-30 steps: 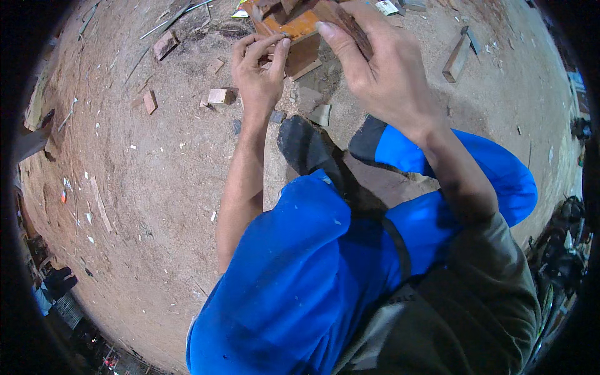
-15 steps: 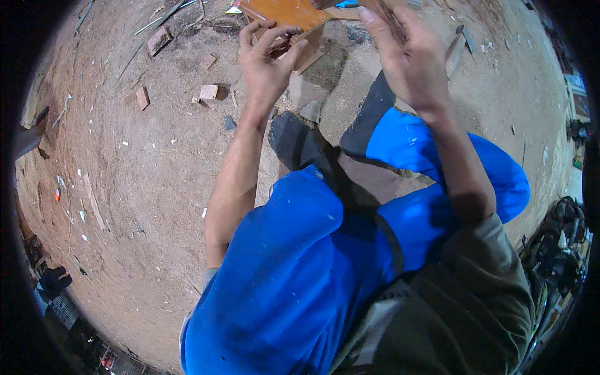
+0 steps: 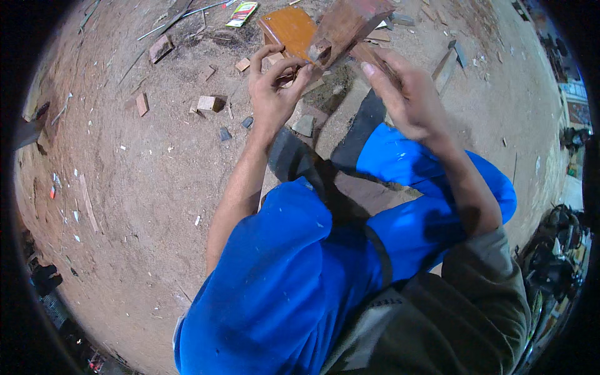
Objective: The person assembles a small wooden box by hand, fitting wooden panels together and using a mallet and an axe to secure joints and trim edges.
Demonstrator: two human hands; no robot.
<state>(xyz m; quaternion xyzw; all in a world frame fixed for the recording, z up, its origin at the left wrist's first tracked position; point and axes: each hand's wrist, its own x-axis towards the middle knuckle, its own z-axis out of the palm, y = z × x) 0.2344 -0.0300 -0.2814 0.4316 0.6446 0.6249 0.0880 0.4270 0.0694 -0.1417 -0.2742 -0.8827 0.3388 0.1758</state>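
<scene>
My left hand (image 3: 275,82) is curled at the near edge of an orange varnished wooden piece (image 3: 286,28), its fingertips pinched on something too small to make out. My right hand (image 3: 403,99) grips a narrow brown wooden piece (image 3: 365,54) that meets a larger reddish-brown wooden block (image 3: 352,24); whether the two are joined I cannot tell. The block hangs over the right side of the orange piece, just above and right of my left fingertips.
Dusty ground (image 3: 144,206) holds several wood offcuts (image 3: 209,104), grey stones (image 3: 302,126), thin rods and a green-and-white packet (image 3: 241,14). A bladed tool (image 3: 455,56) lies at upper right. My blue-trousered legs (image 3: 262,269) are folded below. Dark clutter (image 3: 553,262) lines the right rim.
My right hand went right, then came back a little down and left. The reddish block, mostly out of frame half a second ago, shows over the orange piece. My left hand moved slightly right.
</scene>
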